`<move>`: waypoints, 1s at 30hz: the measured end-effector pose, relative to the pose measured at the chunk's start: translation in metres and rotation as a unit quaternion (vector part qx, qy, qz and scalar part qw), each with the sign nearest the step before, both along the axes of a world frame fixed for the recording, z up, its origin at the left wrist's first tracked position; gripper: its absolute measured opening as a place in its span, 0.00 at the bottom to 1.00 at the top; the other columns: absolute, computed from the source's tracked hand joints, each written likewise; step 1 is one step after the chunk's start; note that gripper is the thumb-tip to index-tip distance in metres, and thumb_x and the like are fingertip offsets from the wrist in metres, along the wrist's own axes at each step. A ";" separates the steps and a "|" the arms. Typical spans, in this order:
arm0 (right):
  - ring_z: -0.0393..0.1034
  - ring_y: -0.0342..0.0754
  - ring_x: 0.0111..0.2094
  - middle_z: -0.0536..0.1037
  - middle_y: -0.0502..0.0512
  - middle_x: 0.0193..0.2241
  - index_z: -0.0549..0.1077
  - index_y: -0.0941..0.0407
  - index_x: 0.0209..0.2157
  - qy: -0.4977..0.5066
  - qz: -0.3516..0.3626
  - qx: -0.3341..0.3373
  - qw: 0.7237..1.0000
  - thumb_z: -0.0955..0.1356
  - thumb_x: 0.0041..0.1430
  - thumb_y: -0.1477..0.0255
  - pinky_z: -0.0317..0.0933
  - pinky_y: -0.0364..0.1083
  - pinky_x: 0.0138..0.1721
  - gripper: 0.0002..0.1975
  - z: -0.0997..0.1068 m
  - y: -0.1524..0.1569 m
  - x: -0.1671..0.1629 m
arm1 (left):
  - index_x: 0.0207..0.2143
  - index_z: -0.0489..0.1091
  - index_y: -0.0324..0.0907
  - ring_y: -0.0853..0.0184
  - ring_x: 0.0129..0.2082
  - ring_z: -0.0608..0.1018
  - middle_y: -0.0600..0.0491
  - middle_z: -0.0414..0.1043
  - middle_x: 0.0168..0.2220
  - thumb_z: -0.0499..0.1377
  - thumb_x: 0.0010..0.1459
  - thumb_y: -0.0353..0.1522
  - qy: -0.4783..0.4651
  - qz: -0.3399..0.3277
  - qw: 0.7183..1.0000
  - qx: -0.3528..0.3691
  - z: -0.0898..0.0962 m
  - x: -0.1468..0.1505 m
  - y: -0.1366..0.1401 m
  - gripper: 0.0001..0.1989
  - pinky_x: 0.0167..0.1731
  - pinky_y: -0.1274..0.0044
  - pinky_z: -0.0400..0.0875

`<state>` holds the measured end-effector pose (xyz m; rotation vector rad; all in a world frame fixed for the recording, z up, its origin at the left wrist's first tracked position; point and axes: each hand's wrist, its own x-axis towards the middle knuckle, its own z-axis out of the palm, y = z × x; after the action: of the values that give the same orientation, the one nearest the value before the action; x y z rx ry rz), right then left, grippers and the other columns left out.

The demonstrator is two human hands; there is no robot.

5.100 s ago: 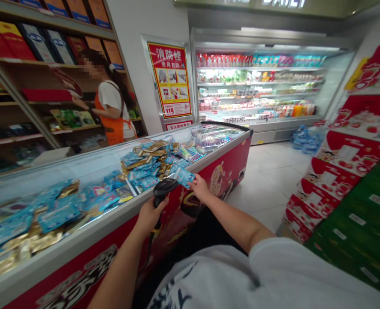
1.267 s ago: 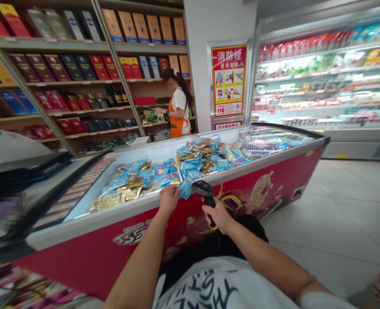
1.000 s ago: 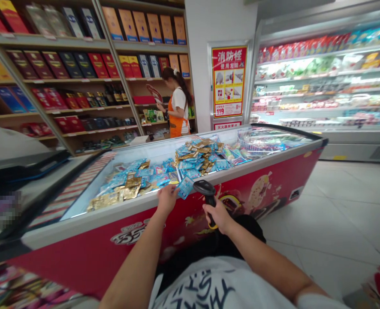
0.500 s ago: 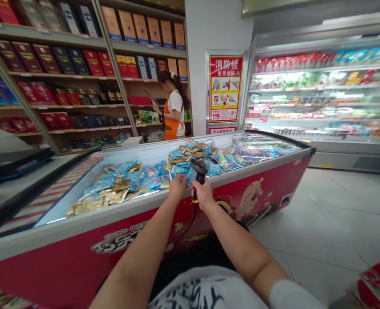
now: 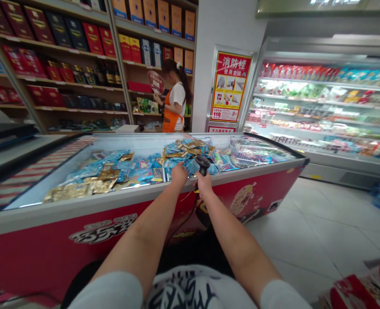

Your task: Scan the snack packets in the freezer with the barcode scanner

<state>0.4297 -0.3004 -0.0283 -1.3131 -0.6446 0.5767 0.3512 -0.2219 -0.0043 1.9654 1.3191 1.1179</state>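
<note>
My right hand [image 5: 204, 183] is wrapped round the handle of a black barcode scanner [image 5: 203, 162], held upright at the front rim of a chest freezer [image 5: 138, 191]. The scanner's cord hangs down in front of the red panel. Just left of it, my left hand [image 5: 179, 174] reaches over the rim, fingers curled together at the near side of a heap of blue and gold ice cream packets [image 5: 190, 148]. Whatever those fingers hold, if anything, is hidden. More gold packets [image 5: 93, 184] lie in the left part of the freezer.
A person in an orange apron [image 5: 173, 109] stands behind the freezer, holding a round fan [image 5: 155, 82]. Shelves of boxed goods [image 5: 77, 79] line the back. A lit open fridge [image 5: 321, 107] is at the right. Red cartons [image 5: 363, 285] stand on the floor at lower right.
My view has shifted a little, tilting lower. Both hands stay close together at the rim, the scanner still in my right. The other person's fan has turned its face towards me.
</note>
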 end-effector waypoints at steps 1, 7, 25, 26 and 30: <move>0.64 0.45 0.13 0.67 0.45 0.17 0.67 0.56 0.37 -0.002 0.005 -0.003 1.000 0.67 0.46 0.64 0.55 0.42 0.14 0.15 -0.003 -0.001 -0.001 | 0.51 0.67 0.34 0.58 0.43 0.76 0.39 0.75 0.44 0.52 0.55 0.25 0.000 0.002 1.000 0.009 -0.002 -0.002 -0.001 0.20 0.43 0.70 0.67; 0.62 0.45 0.11 0.62 0.41 0.10 0.66 0.57 0.36 -0.054 0.071 -0.025 0.996 0.66 0.46 0.64 0.52 0.40 0.13 0.15 -0.017 -0.018 -0.010 | 0.51 0.68 0.40 0.63 0.44 0.76 0.48 0.73 0.47 0.51 0.56 0.27 0.006 0.001 0.998 0.067 -0.020 -0.040 -0.012 0.19 0.47 0.72 0.66; 0.63 0.44 0.10 0.63 0.41 0.08 0.67 0.56 0.40 -0.247 0.229 -0.083 0.938 0.66 0.51 0.69 0.55 0.39 0.14 0.13 -0.020 -0.007 -0.091 | 0.51 0.66 0.39 0.47 0.54 0.64 0.38 0.70 0.48 0.54 0.55 0.41 0.165 0.347 0.922 0.046 0.002 -0.249 0.014 0.23 0.50 0.57 0.56; 0.63 0.43 0.10 0.63 0.41 0.09 0.67 0.56 0.40 -0.252 0.229 -0.082 0.937 0.66 0.51 0.69 0.56 0.39 0.14 0.13 -0.022 -0.007 -0.090 | 0.50 0.66 0.40 0.46 0.54 0.64 0.38 0.71 0.47 0.54 0.54 0.42 0.168 0.350 0.921 0.029 0.003 -0.251 0.019 0.23 0.49 0.57 0.56; 0.64 0.43 0.11 0.65 0.42 0.11 0.67 0.55 0.42 -0.269 0.239 -0.083 0.929 0.66 0.50 0.70 0.57 0.39 0.15 0.15 -0.024 -0.010 -0.087 | 0.48 0.67 0.41 0.43 0.54 0.63 0.36 0.70 0.48 0.57 0.51 0.43 0.127 0.358 0.923 -0.055 0.011 -0.252 0.043 0.24 0.48 0.54 0.56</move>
<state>0.3425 -0.3101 -0.0528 -1.4928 -1.4214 0.6758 0.0996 -0.1788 0.0071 1.6050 2.3013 1.0685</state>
